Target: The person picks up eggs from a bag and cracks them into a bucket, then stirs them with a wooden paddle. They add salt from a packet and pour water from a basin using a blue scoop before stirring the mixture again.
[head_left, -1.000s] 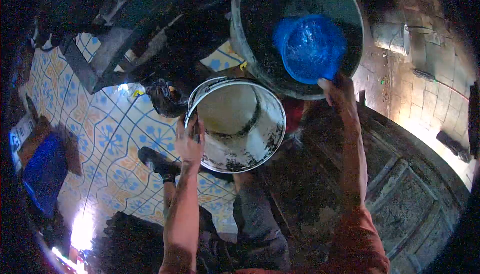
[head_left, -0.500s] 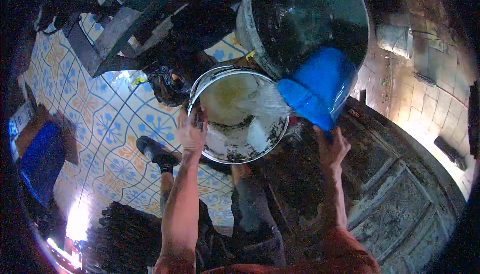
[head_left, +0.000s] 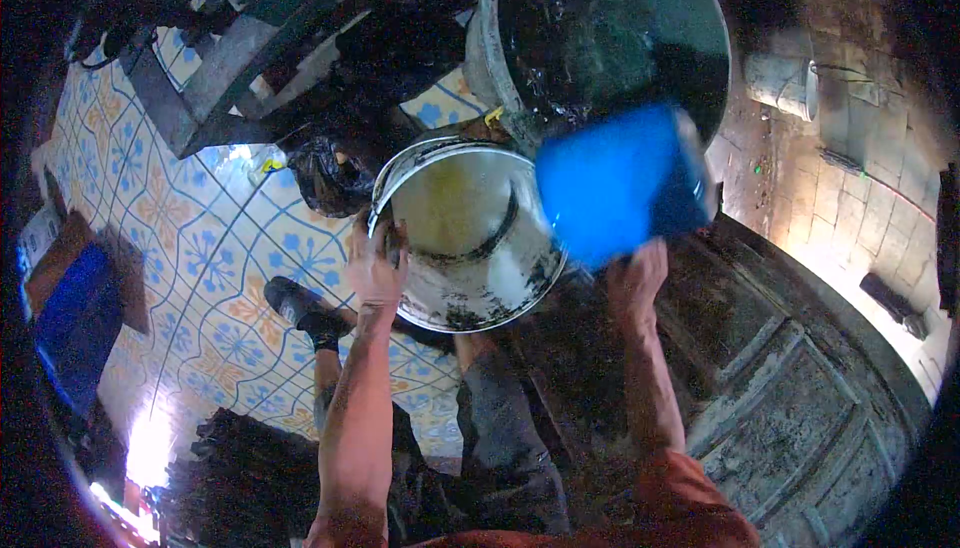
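My left hand grips the left rim of a white bucket, which is tilted towards me and has yellowish liquid and dark smudges inside. In my right hand is a blue plastic water dipper, held by its handle and smeared by motion. The dipper is just right of the bucket, overlapping its rim in this view and the near edge of a large drum. Dark, rippled water stands in the drum.
A black plastic bag lies left of the bucket on patterned tiles. Dark carved wood panelling extends at right. A pale bucket lies further back. At far left is a blue object.
Water was streaming from the dipper into the bucket; the stream has stopped. The dipper has swung round, its mouth now away from the bucket. My left hand keeps its grip.
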### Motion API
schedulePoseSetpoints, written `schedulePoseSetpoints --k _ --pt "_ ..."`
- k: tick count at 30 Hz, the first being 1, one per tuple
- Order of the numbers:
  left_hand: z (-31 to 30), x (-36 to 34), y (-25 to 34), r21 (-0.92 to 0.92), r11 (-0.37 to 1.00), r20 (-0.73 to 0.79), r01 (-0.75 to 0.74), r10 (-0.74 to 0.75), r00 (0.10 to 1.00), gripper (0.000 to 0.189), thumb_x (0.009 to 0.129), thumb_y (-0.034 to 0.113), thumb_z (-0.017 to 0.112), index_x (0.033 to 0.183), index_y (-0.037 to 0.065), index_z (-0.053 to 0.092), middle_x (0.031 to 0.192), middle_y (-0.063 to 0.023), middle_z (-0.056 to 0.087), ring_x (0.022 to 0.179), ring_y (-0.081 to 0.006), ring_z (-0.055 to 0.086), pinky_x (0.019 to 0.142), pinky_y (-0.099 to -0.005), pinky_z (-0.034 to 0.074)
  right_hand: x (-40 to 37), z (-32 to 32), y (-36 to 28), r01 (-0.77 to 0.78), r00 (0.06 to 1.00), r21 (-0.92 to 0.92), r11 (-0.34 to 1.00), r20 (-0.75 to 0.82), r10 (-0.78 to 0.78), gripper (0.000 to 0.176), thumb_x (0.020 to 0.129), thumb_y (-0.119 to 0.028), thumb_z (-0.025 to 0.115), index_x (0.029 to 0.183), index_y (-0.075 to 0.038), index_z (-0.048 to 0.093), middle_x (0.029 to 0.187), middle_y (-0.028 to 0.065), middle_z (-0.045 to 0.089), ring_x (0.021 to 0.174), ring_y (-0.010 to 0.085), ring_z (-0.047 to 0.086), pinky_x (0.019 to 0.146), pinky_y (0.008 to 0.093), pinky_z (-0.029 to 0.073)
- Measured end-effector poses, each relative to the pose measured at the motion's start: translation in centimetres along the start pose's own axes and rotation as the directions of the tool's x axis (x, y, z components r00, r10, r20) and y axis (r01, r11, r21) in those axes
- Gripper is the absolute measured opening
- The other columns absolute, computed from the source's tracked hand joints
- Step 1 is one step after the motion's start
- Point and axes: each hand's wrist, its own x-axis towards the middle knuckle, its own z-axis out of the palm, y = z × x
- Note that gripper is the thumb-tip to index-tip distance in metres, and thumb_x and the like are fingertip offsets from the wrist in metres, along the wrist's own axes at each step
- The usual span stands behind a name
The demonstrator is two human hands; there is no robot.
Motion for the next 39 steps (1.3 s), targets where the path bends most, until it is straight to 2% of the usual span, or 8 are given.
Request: schedulePoseSetpoints --k 4,12,16,21,30,33,36,39 --pt "0.1 0.3 0.4 -0.022 1.0 -0.035 0.006 -0.007 0.999 0.024 0.087 0.024 0.066 0.106 0.01 0.065 0.122 -0.0211 0.056 0.102 -0.0393 0.059 0.082 -0.0431 0.051 12.0 1.1 1.1 -0.187 0.961 -0.279 0.942 -0.252 0.116 0.025 0.09 -0.021 0.057 0.103 0.0 0.056 0.109 0.0244 0.063 0.097 0.0438 0.062 0.08 0.05 0.051" --pt "-0.4 0.6 0.9 0.022 1.0 -0.042 -0.007 0.008 0.999 0.024 0.088 0.023 0.065 0.109 0.013 0.066 0.121 -0.0229 0.056 0.101 -0.0385 0.06 0.077 -0.0426 0.054 21.6 7.1 4.2 -0.288 0.807 -0.385 0.877 0.395 0.439 0.039 0.089 -0.022 0.053 0.123 -0.004 0.047 0.092 0.021 0.068 0.087 0.04 0.067 0.073 0.0521 0.054" --pt "-0.7 0.3 1.0 0.046 0.999 -0.052 -0.014 0.016 0.999 0.023 0.087 0.023 0.066 0.108 0.013 0.066 0.121 -0.0207 0.056 0.099 -0.0379 0.061 0.076 -0.0417 0.054 21.2 8.7 4.9 -0.216 0.875 -0.057 0.975 0.431 0.219 0.035 0.089 -0.028 0.058 0.112 -0.001 0.054 0.092 0.0253 0.067 0.089 0.0442 0.065 0.077 0.0516 0.052" --pt "-0.3 0.4 1.0 0.0 0.998 -0.021 0.07 -0.07 0.997 0.021 0.088 0.025 0.065 0.105 0.013 0.066 0.12 -0.0174 0.057 0.099 -0.0368 0.06 0.074 -0.0409 0.053 21.2 3.8 6.1 -0.714 0.648 0.366 0.597 0.668 0.366 0.046 0.086 -0.044 0.065 0.105 -0.002 0.061 0.078 0.0123 0.067 0.06 0.0244 0.063 0.061 0.0402 0.053" --pt "0.1 0.2 0.5 0.073 0.997 -0.097 -0.026 0.033 0.995 0.023 0.089 0.031 0.063 0.104 0.014 0.067 0.12 -0.0178 0.058 0.099 -0.0356 0.062 0.079 -0.0426 0.052 17.3 0.7 8.3 -0.297 0.943 0.136 0.945 0.196 0.268 0.049 0.088 -0.051 0.059 0.097 -0.003 0.064 0.082 0.0242 0.067 0.077 0.0461 0.063 0.066 0.0519 0.05" --pt "0.1 0.3 0.4 0.023 1.0 -0.026 0.017 -0.016 1.0 0.023 0.089 0.027 0.064 0.107 0.014 0.066 0.122 -0.0189 0.057 0.103 -0.0374 0.06 0.083 -0.0431 0.052 16.8 -0.6 8.5 -0.405 0.895 0.122 0.906 0.257 0.365 0.04 0.09 -0.043 0.06 0.098 -0.004 0.06 0.067 0.0041 0.057 0.052 0.0152 0.052 0.05 0.0315 0.042" --pt "0.5 -0.1 -0.2 0.014 1.0 -0.024 0.024 -0.024 0.999 0.024 0.089 0.025 0.064 0.108 0.012 0.066 0.123 -0.0204 0.056 0.106 -0.0391 0.059 0.085 -0.0441 0.051 15.2 -2.6 7.5 -0.54 0.841 0.544 0.642 0.329 0.429 0.04 0.089 -0.045 0.061 0.098 -0.006 0.06 0.067 0.0002 0.054 0.05 0.0109 0.048 0.046 0.0268 0.037" --pt "0.1 -0.1 0.3 0.061 0.995 -0.097 -0.085 0.091 0.991 0.025 0.089 0.024 0.064 0.11 0.011 0.065 0.121 -0.0224 0.056 0.106 -0.0406 0.058 0.085 -0.045 0.052 13.5 -4.5 5.9 -0.648 0.743 0.597 0.473 0.361 0.563 0.038 0.088 -0.045 0.062 0.096 -0.008 0.06 0.066 -0.0023 0.052 0.049 0.0072 0.045 0.044 0.0233 0.033"
